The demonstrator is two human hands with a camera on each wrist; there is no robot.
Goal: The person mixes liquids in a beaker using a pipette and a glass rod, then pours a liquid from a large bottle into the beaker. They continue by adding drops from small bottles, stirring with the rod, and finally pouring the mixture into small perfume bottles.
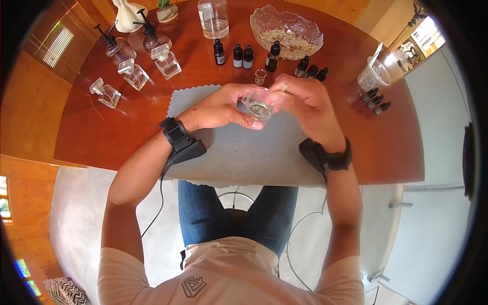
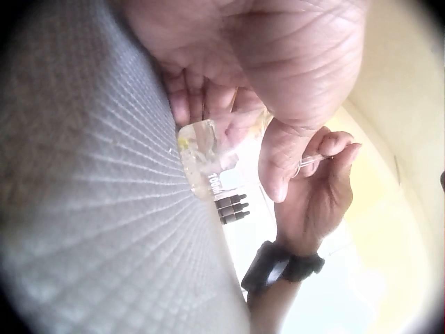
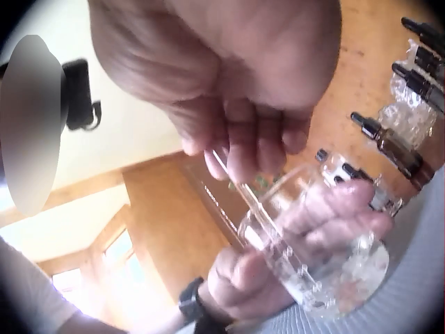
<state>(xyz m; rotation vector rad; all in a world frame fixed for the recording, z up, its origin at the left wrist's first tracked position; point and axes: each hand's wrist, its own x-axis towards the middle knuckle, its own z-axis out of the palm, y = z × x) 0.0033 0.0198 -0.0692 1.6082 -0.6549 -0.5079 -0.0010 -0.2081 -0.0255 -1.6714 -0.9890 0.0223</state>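
My left hand (image 1: 216,110) grips the clear beaker (image 1: 261,110) round its sides, at the far part of the grey mat (image 1: 229,152). My right hand (image 1: 307,101) pinches a thin clear rod (image 3: 259,207) that reaches into it. The beaker should be light, stiff, breakable and slick if wet, best held by its walls; the rod wants a gentle pinch near its top.

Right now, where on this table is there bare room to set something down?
Bare mat lies between the left wrist strap and right wrist strap, nearer you than the beaker. Bare wood shows right of the right wrist strap, nearer you than three dropper bottles. The far side, from pump bottles to glass bowl, is crowded.
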